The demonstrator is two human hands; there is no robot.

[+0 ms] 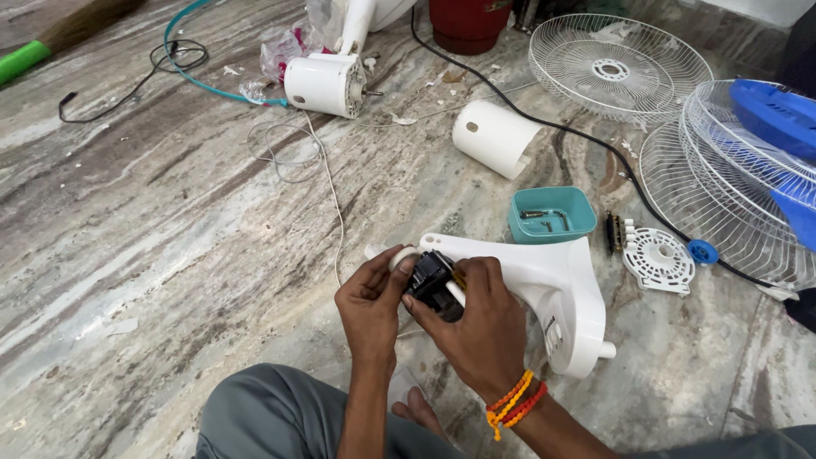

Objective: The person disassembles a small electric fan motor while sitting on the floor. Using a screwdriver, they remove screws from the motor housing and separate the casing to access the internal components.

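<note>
On floor: two hands [374, 297] [480, 327] gripping one black switch block [432, 282].

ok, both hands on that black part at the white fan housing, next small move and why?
Probably press the black part squarely into the white housing. Both the left hand and right hand pinch it at the housing's end, and it looks tilted, not yet seated. Screws wait in the teal tray.

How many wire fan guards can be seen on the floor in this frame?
2. One wire guard lies flat at top right, beyond the black cable. The other lies at the right edge, under the blue fan blade; more may sit out of frame.
</note>
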